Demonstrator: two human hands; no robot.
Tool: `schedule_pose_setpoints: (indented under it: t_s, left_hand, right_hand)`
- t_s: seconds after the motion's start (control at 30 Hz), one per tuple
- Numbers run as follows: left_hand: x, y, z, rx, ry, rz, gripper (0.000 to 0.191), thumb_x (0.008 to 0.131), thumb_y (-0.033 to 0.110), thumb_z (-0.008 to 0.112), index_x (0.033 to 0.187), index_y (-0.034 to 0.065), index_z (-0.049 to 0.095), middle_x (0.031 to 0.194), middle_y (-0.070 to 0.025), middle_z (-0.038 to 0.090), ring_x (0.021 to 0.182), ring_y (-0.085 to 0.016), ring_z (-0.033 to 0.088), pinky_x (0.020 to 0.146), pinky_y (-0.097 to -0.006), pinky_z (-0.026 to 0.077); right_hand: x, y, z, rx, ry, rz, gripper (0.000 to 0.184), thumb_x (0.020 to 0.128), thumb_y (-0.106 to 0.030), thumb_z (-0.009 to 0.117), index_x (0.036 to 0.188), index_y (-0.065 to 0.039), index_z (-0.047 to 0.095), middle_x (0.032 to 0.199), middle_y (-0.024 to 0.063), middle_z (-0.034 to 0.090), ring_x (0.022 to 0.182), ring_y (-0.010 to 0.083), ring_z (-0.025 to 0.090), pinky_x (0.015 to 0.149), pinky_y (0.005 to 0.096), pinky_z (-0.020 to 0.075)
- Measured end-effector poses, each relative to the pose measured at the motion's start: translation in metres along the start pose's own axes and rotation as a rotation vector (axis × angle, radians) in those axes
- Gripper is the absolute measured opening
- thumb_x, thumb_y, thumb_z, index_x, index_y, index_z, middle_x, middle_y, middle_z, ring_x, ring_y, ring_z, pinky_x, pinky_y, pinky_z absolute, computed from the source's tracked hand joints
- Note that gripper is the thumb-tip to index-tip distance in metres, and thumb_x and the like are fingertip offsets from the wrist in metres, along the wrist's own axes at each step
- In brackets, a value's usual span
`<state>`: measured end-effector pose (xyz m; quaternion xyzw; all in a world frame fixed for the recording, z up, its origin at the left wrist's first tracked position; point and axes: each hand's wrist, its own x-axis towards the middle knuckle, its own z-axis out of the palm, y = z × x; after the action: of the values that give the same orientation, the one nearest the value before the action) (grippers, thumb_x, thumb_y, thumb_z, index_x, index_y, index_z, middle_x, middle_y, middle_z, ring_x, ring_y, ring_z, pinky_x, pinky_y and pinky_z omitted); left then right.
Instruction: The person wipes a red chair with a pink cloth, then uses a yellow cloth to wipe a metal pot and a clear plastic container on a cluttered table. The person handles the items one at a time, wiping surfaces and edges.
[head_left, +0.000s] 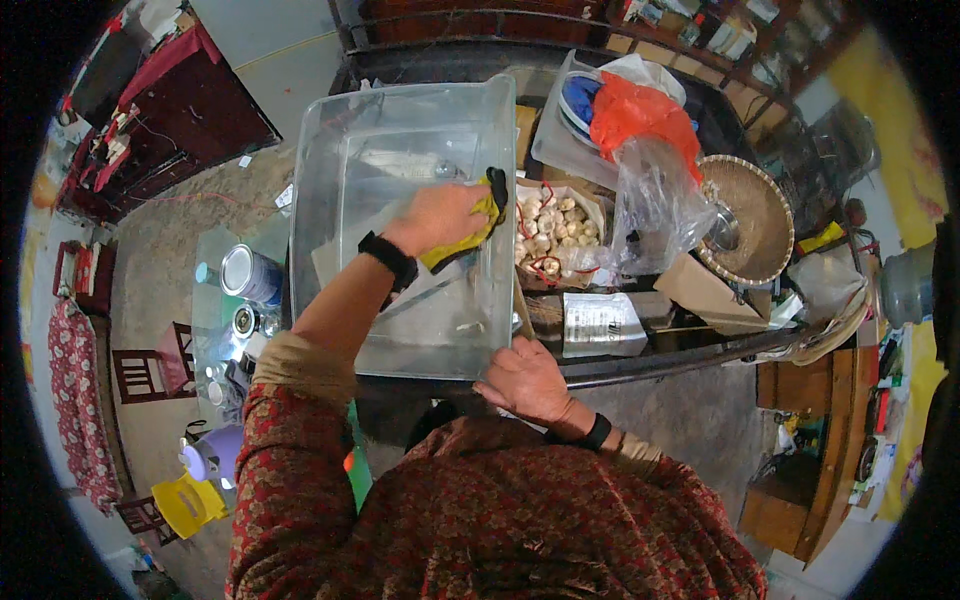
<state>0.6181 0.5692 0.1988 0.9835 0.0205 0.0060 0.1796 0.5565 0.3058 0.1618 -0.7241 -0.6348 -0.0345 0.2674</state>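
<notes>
A large clear plastic storage bin (322, 225) lies before me with its open side up. My left hand (436, 216) is inside it, pressing a yellow and black cloth (469, 238) against the inner wall on the right. At the bin's near right corner, my right hand (529, 379) grips the rim. The right fingertips are partly hidden under the edge. Just right of the bin sits a box of garlic bulbs (555, 229) with red cord handles.
Right of the bin are a red plastic bag (637, 112), a clear plastic bag (660, 202), a woven basket (757, 225) and a silver packet bearing print (602, 324). On the left, a glass table holds a large can (251, 274) and a purple jug (214, 454). A yellow stool (187, 504) stands below.
</notes>
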Motion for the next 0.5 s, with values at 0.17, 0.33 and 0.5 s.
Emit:
schedule_pose_setpoints:
  t_s: [0.17, 0.33, 0.5]
  left_hand:
    - [-0.038, 0.015, 0.01, 0.061, -0.007, 0.131, 0.023, 0.081, 0.024, 0.056, 0.097, 0.0078, 0.055, 0.083, -0.0167, 0.064, 0.074, -0.038, 0.062, 0.065, -0.0487, 0.05]
    - [-0.074, 0.024, 0.02, 0.026, -0.022, 0.206, 0.021, 0.08, 0.023, 0.056, 0.095, 0.0088, 0.055, 0.077, -0.0159, 0.062, 0.069, -0.036, 0.062, 0.058, -0.0469, 0.049]
    - [-0.087, 0.002, 0.022, -0.018, -0.101, 0.379, 0.023, 0.08, 0.026, 0.058, 0.096, 0.0084, 0.057, 0.081, -0.0171, 0.062, 0.076, -0.034, 0.063, 0.064, -0.0453, 0.049]
  right_hand:
    - [0.0, 0.001, 0.002, 0.009, 0.002, -0.005, 0.022, 0.068, -0.028, 0.074, 0.068, -0.014, 0.057, 0.078, 0.003, 0.046, 0.075, 0.0237, 0.045, 0.065, 0.0351, 0.0399]
    - [0.003, 0.0, 0.001, -0.022, -0.042, -0.013, 0.025, 0.071, -0.031, 0.072, 0.068, -0.013, 0.053, 0.077, 0.003, 0.044, 0.078, 0.0235, 0.046, 0.064, 0.0359, 0.0396]
    - [0.003, -0.002, -0.001, -0.056, -0.012, -0.023, 0.026, 0.066, -0.026, 0.075, 0.069, -0.012, 0.054, 0.08, 0.0039, 0.047, 0.075, 0.0238, 0.046, 0.067, 0.0332, 0.0414]
